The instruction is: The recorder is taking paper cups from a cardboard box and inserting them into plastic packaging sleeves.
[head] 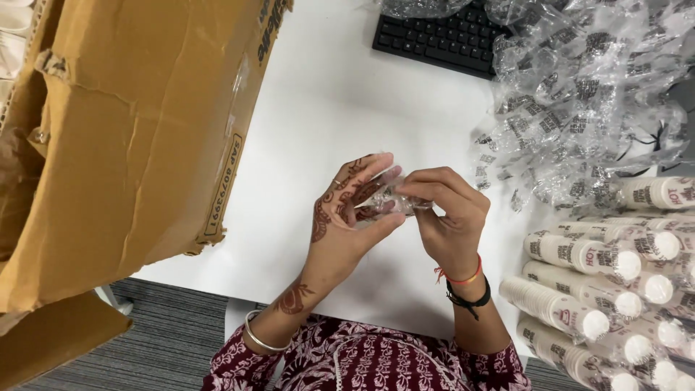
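Note:
Both my hands meet above the white table, pinching a small crumpled piece of clear plastic wrap between them. My left hand, patterned with henna and wearing a ring and a silver bangle, grips its left side with fingers and thumb. My right hand, with red and black threads at the wrist, holds the right end with curled fingertips. The wrap is partly hidden by my fingers.
A large torn cardboard box fills the left. A black keyboard lies at the far edge. A heap of printed clear plastic sleeves sits at right, above several wrapped stacks of paper cups.

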